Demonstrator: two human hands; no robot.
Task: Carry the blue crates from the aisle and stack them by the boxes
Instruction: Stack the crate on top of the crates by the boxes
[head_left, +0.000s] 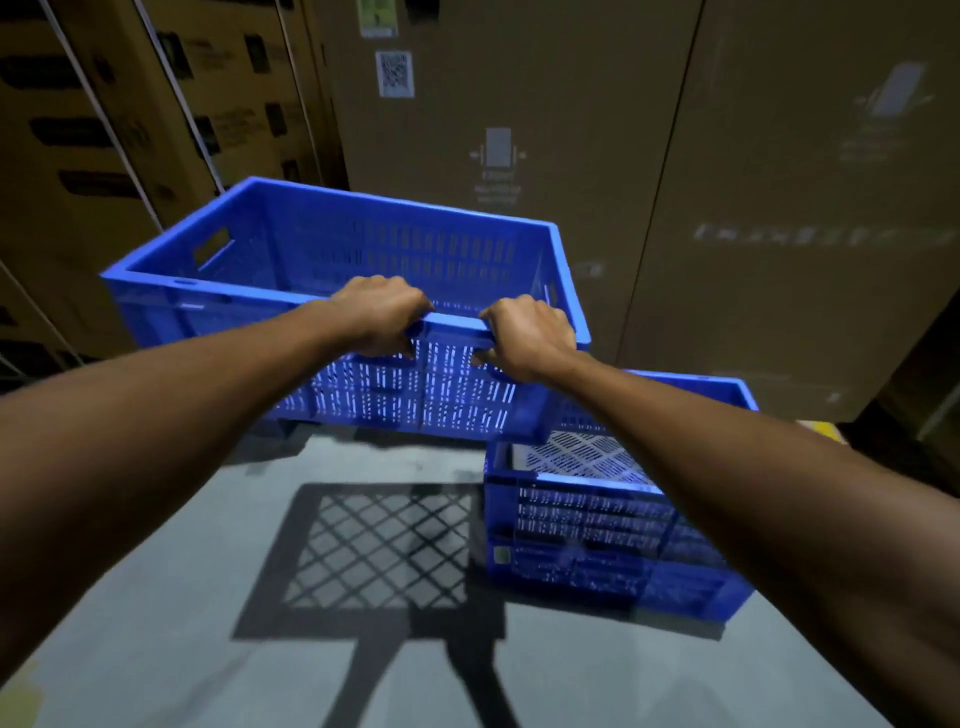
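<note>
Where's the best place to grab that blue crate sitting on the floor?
Probably by the top rim of the floor crate, coming from above at its two short ends. It sits upright and open, and the carried crate has a handle slot in its end wall, so this likely does too.

Dim warehouse light, with a hard source behind and above the camera, throws a sharp lattice shadow of the lifted blue crate onto the grey floor, along with the shadow of two legs. Light shines through the crate's slots as bright dashes. The cardboard boxes at the far side sit murky, their print smeared by motion blur. Wide-angle distortion stretches both forearms near the frame's edges.
</note>
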